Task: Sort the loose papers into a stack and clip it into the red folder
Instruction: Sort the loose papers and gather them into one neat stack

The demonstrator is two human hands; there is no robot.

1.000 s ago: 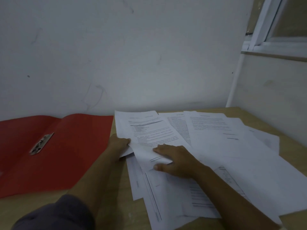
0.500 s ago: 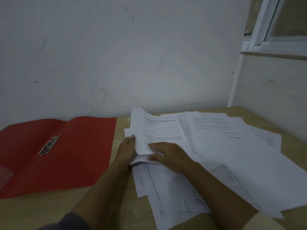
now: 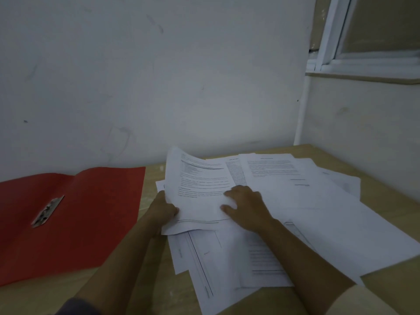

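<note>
We count one folder with one clip by the table's left edge, and two hands: left hand, right hand. The papers overlap too much for an exact count; we make out at least six.

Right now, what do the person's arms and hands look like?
The left hand and right hand are bare: no gloves, rings or watch visible. Only a dark grey sleeve shows, at the near end of the left arm.

Left hand grips papers beside red folder.
</note>
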